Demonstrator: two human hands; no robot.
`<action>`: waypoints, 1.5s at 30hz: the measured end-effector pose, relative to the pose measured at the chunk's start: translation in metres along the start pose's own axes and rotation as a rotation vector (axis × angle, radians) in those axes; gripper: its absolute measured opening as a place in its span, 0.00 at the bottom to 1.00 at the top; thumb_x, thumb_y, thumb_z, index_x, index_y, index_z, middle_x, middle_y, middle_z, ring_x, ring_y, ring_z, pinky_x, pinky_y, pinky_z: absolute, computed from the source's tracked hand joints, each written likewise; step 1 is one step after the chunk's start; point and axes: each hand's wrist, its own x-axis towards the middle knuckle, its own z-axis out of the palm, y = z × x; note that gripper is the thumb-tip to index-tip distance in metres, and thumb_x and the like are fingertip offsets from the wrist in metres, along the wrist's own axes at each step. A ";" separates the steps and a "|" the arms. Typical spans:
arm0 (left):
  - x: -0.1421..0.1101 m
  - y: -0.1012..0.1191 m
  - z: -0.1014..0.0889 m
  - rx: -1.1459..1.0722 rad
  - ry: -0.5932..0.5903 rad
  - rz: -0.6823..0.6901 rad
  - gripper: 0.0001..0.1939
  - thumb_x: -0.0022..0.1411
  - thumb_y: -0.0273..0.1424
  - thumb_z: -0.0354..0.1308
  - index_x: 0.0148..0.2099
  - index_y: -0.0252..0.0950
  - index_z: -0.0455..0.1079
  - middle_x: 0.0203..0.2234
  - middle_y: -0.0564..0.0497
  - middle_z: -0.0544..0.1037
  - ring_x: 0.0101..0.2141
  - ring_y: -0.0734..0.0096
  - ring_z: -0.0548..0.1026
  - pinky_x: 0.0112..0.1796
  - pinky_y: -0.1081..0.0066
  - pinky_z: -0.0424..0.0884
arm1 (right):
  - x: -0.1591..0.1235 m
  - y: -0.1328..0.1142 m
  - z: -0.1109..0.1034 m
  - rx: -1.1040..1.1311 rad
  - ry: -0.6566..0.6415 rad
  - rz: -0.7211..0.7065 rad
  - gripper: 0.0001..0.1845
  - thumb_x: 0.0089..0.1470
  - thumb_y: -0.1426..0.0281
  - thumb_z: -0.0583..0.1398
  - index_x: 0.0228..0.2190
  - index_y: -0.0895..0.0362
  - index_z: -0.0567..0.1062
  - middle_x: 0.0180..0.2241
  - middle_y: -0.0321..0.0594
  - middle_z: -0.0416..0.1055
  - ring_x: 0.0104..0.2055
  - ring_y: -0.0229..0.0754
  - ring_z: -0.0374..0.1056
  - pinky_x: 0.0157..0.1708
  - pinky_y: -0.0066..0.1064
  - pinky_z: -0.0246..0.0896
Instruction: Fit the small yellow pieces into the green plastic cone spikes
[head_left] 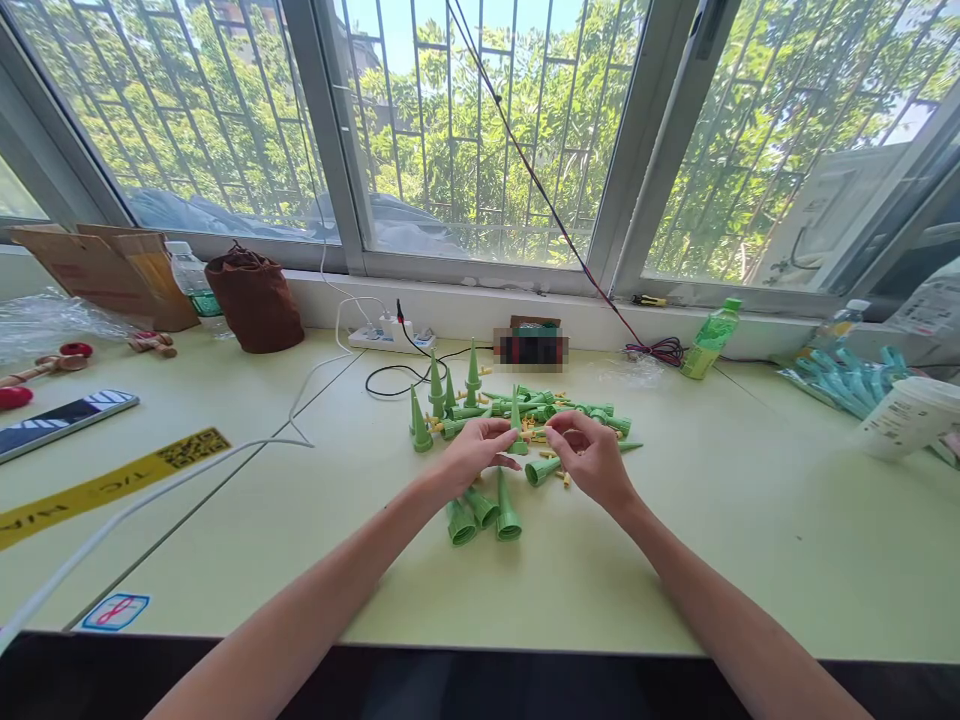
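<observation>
Rightward of cones (541, 470), liquid (697, 362) in bottle (711, 333)

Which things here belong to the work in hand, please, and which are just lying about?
Apparently in use:
left hand
green cone it holds
right hand
other green cones
yellow pieces

Lying about:
brown pouch
power strip
green-capped bottle
white cup

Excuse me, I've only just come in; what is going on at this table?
A person is handling small parts with both hands. The left hand appears to hold a green cone; the right hand is close by, its grasp unclear. More cones stand or lie around, with small yellow pieces scattered among them.
</observation>
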 end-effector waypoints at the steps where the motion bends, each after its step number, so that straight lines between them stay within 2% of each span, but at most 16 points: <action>1: 0.000 0.000 0.000 -0.003 0.003 0.001 0.22 0.48 0.44 0.69 0.32 0.29 0.72 0.34 0.44 0.75 0.34 0.69 0.72 0.34 0.66 0.75 | 0.000 0.000 0.000 0.001 0.003 -0.002 0.11 0.57 0.62 0.59 0.32 0.58 0.73 0.28 0.40 0.73 0.25 0.39 0.70 0.20 0.27 0.60; 16: -0.002 0.001 0.001 0.001 0.025 0.018 0.19 0.48 0.42 0.69 0.31 0.30 0.72 0.29 0.49 0.69 0.32 0.72 0.68 0.32 0.67 0.75 | -0.001 0.001 0.000 -0.035 -0.048 0.002 0.10 0.58 0.63 0.58 0.32 0.57 0.72 0.27 0.39 0.71 0.21 0.36 0.65 0.20 0.27 0.57; 36: -0.003 0.002 0.003 0.040 0.056 0.051 0.20 0.46 0.43 0.69 0.31 0.30 0.72 0.29 0.48 0.71 0.33 0.69 0.70 0.29 0.69 0.75 | 0.000 0.005 0.003 -0.038 -0.128 0.026 0.15 0.56 0.58 0.60 0.36 0.58 0.75 0.27 0.39 0.72 0.19 0.35 0.62 0.17 0.27 0.57; 45: -0.003 0.002 0.004 0.096 0.051 0.071 0.21 0.47 0.45 0.68 0.31 0.30 0.71 0.28 0.50 0.71 0.30 0.71 0.70 0.29 0.68 0.75 | 0.001 0.004 0.003 -0.055 -0.145 0.023 0.15 0.56 0.59 0.60 0.36 0.59 0.76 0.29 0.41 0.75 0.19 0.35 0.62 0.17 0.27 0.58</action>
